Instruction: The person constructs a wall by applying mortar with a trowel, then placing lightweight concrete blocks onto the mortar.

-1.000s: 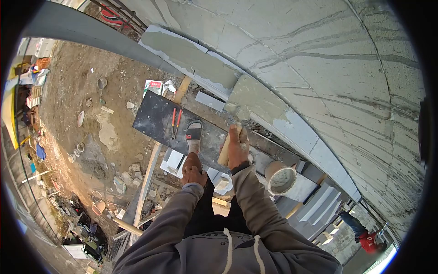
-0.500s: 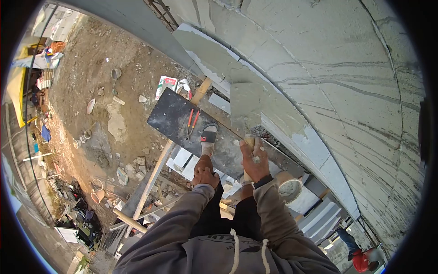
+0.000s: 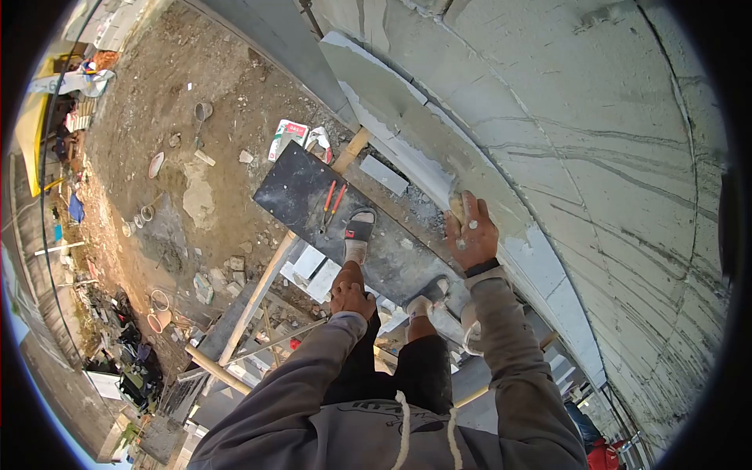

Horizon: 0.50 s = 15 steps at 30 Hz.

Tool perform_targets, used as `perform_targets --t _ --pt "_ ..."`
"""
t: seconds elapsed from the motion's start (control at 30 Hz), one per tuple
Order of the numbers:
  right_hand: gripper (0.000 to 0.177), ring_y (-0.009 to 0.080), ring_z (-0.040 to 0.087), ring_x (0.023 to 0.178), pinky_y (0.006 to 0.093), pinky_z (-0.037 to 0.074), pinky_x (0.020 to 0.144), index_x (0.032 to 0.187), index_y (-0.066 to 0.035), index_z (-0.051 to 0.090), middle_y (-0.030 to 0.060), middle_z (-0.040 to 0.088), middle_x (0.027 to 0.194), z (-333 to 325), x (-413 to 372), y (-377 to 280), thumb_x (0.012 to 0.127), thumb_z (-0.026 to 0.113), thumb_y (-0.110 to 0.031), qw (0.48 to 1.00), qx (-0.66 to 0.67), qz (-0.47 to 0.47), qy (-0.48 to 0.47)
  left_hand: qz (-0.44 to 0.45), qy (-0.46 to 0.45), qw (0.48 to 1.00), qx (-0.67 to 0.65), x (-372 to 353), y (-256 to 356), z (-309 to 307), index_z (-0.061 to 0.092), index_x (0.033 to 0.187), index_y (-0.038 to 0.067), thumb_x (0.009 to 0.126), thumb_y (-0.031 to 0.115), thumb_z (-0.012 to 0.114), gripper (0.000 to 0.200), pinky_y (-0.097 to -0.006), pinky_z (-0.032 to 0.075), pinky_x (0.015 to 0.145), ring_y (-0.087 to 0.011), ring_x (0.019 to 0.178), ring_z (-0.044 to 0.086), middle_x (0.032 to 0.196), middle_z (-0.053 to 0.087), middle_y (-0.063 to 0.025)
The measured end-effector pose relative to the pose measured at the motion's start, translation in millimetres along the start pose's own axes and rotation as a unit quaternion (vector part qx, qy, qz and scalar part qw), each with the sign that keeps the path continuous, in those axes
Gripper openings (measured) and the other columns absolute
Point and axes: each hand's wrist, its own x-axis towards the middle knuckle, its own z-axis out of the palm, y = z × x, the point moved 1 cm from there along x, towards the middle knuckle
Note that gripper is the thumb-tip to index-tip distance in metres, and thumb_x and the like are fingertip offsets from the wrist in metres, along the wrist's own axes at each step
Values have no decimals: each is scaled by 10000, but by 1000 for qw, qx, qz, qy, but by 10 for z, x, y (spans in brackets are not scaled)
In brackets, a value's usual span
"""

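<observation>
My right hand [image 3: 474, 233] is closed round the pale handle of a plastering trowel [image 3: 457, 206], held against the curved ledge beside the wall. Most of its blade is hidden or blends into the grey. Wet-looking mortar [image 3: 423, 133] coats this ledge, whose pale bare edge shows in places. My left hand [image 3: 352, 301] rests on my left knee with its fingers curled, no tool visible in it. Beyond it, red-handled pincers [image 3: 332, 207] lie on the dark plank [image 3: 294, 184] under my sandalled feet.
A bucket [image 3: 472, 329] stands right of my right foot, partly behind my sleeve. Wooden poles [image 3: 254, 309] brace the plank. Below are rubble, a printed bag [image 3: 288, 139] and a pail [image 3: 203, 111]. The concrete wall [image 3: 595, 157] curves along the right. A person in red [image 3: 603, 456] is at lower right.
My right hand has moved right and away from me, from above the plank to the ledge. The trowel's broad face no longer shows. My left hand stays on the knee.
</observation>
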Motion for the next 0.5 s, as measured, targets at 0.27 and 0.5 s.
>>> perform_targets --t 0.27,0.5 --pt "458 348 605 743 418 513 595 1218 -49 475 142 535 940 25 -59 39 803 634 -160 1000 -1 13 -9 5 32 999 4 -39 43 -19 595 1102 50 779 390 600 468 -482 427 950 -371 1177 464 1221 501 -189" --pt "447 378 615 813 437 521 669 1204 -47 485 171 578 959 -91 351 -176 807 635 -186 997 72 -7 22 -8 12 1000 -3 -33 72 -11 586 1122 47 782 393 598 485 -504 409 963 -369 1211 434 1235 491 -191"
